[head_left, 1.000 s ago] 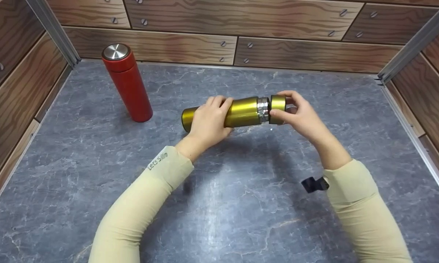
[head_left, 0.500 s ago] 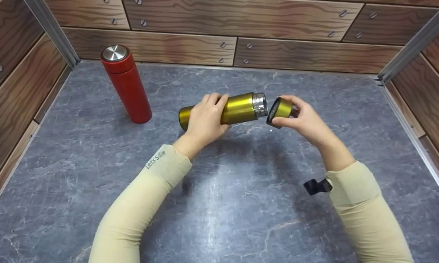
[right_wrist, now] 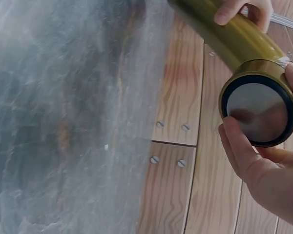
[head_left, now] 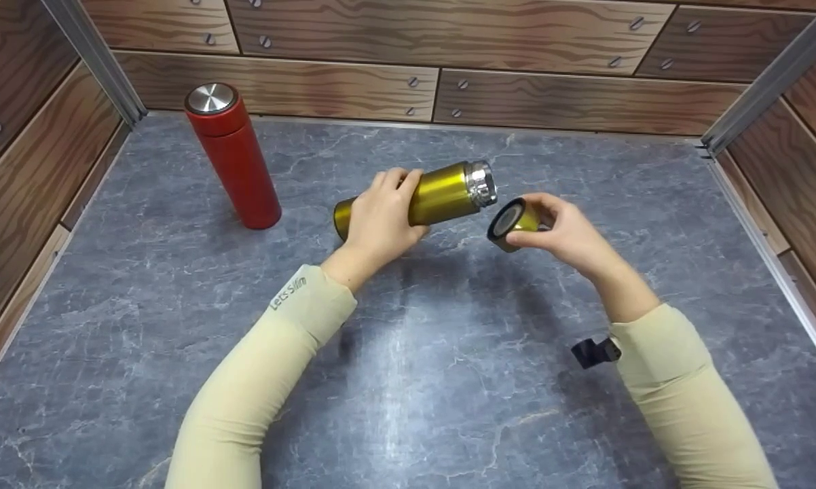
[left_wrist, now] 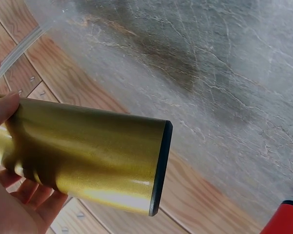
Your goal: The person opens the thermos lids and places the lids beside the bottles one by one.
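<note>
My left hand (head_left: 383, 216) grips a gold thermos flask (head_left: 442, 194) round its body and holds it tilted above the table, its bare steel neck (head_left: 481, 183) raised toward the right. The flask's dark-rimmed base shows in the left wrist view, where fingers wrap the gold body (left_wrist: 88, 151). My right hand (head_left: 564, 229) pinches the gold lid (head_left: 514, 224) by its sides, just below and right of the neck and apart from it. The lid's underside faces the flask in the head view; its silver disc top (right_wrist: 258, 113) shows in the right wrist view.
A red thermos flask (head_left: 237, 163) with a silver-topped lid stands upright at the back left of the grey marbled table (head_left: 408, 380). Wood-patterned panels (head_left: 408, 41) wall the back and both sides. A small black device (head_left: 595, 352) sits at the right cuff.
The lid has come away from the flask's neck, moving down and tilting so its underside shows. The flask's neck end has risen slightly, leaving a gap between the two.
</note>
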Available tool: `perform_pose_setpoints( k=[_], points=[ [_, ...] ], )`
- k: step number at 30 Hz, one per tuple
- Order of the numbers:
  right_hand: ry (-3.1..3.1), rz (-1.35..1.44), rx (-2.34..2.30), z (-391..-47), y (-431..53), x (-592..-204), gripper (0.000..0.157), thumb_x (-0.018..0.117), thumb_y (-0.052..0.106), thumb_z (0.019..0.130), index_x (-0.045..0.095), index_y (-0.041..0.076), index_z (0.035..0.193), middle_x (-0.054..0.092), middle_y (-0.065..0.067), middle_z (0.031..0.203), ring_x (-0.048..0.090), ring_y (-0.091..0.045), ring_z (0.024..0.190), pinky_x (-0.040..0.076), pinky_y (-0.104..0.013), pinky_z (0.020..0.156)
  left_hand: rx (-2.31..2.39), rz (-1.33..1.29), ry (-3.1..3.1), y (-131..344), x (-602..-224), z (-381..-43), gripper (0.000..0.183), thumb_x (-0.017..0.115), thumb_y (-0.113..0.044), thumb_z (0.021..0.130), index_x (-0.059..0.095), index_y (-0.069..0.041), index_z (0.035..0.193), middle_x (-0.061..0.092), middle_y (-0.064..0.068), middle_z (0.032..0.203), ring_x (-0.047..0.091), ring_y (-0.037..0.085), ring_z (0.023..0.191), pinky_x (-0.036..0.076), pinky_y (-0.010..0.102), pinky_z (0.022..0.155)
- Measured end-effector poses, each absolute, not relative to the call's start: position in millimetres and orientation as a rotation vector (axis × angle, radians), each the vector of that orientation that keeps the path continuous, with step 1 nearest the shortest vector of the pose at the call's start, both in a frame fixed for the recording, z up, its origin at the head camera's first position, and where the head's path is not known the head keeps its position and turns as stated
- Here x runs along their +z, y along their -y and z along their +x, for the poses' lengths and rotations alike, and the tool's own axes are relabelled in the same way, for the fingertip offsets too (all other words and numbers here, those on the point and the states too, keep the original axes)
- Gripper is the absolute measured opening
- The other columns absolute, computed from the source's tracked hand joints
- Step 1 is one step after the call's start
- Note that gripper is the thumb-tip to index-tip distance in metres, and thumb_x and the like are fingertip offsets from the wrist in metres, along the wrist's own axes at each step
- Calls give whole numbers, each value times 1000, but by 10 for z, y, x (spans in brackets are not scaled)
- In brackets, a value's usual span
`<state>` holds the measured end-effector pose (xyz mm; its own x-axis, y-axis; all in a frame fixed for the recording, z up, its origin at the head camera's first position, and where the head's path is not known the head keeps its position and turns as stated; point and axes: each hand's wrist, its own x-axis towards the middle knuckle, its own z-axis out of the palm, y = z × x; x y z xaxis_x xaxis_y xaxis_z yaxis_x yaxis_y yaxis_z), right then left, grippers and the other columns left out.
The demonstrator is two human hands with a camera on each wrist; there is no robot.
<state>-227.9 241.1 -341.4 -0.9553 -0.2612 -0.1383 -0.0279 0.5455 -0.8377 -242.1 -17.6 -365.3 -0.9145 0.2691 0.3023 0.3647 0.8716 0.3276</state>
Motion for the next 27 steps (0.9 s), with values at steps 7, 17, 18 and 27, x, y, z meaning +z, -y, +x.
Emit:
perform_pose_setpoints(
  k=[7, 17, 18, 27],
  points=[
    [-2558, -277, -1206, -2307, -2400, -3589, 71, 70, 16, 80, 36, -6, 137, 51, -22, 124, 50, -26, 108, 43, -22, 89, -552, -481, 2789, 169, -3637, -2417, 76, 78, -33, 72, 45, -14, 137, 53, 6, 126, 51, 22, 114, 51, 39, 86],
    [-2642, -376, -1065, -2322, -2366, -3848, 77, 74, 23, 71, 41, -8, 132, 53, -28, 120, 53, -33, 104, 42, -46, 98, -554, -476, 2788, 168, -3625, -2401, 77, 78, -34, 71, 45, -13, 138, 53, 6, 126, 52, 22, 113, 51, 39, 86],
    [-2643, -372, -1053, -2328, -2358, -3864, 76, 74, 22, 71, 41, -9, 132, 52, -28, 121, 53, -35, 106, 41, -47, 99, -552, -474, 2790, 168, -3624, -2399, 77, 78, -34, 72, 45, -13, 138, 53, 6, 126, 51, 22, 114, 51, 39, 86],
    [-2616, -363, -997, -2358, -2273, -3945, 75, 73, 15, 72, 38, -9, 134, 49, -29, 127, 49, -39, 117, 34, -50, 106, -548, -479, 2783, 172, -3614, -2390, 76, 77, -35, 72, 45, -13, 137, 52, 6, 127, 51, 22, 115, 51, 39, 86]
  ],
)
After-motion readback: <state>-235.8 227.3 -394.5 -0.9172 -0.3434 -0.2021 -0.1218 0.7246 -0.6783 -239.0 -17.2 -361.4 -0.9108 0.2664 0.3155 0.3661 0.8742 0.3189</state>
